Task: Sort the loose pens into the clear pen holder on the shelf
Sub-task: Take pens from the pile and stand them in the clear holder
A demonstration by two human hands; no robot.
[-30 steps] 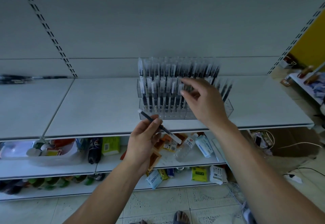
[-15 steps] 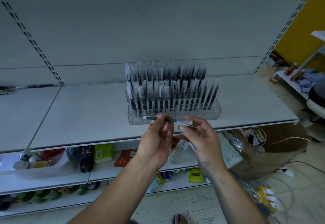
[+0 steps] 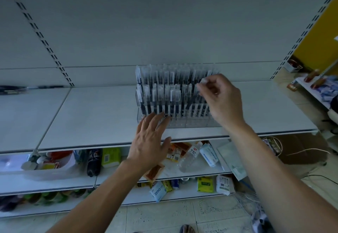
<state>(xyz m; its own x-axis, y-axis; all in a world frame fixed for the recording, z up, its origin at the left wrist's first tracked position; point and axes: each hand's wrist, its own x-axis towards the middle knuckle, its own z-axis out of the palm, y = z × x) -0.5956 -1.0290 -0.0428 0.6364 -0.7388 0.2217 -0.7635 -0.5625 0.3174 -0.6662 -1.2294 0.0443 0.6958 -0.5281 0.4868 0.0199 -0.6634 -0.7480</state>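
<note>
Pens (image 3: 164,93) are being kept upright, caps up, in tight rows inside the clear pen holder (image 3: 182,123). The holder is sitting near the front edge of the white shelf (image 3: 91,115).

One more pen (image 3: 202,82) is being pinched by its pale cap end between the thumb and forefinger of the right grip (image 3: 223,101), over the holder's right-hand rows. It's being held from the top, probably so it can be dropped straight down into a free slot without the neighbours getting knocked. Which slot is being aimed at can't be told, since that bit is being covered by the hand.

The left grip (image 3: 150,141) is being held spread and flat with nothing in it, fingertips at the holder's front left. Whether the plastic is actually being touched can't be told. My guess is the holder is being steadied so it isn't shoved backwards.

What look like more loose pens (image 3: 27,88) are lying flat at the far left of the shelf, well apart from the holder, so the sorting isn't being wrapped up yet.

As for writing, nothing on the pens can be read; it's all too blurry. On the lower shelves "ZERO" is being shown on a pale blue packet (image 3: 157,191). It's also on a second packet (image 3: 210,154) lying beside a clear bottle (image 3: 190,156), whose red label can't be made out.
</note>
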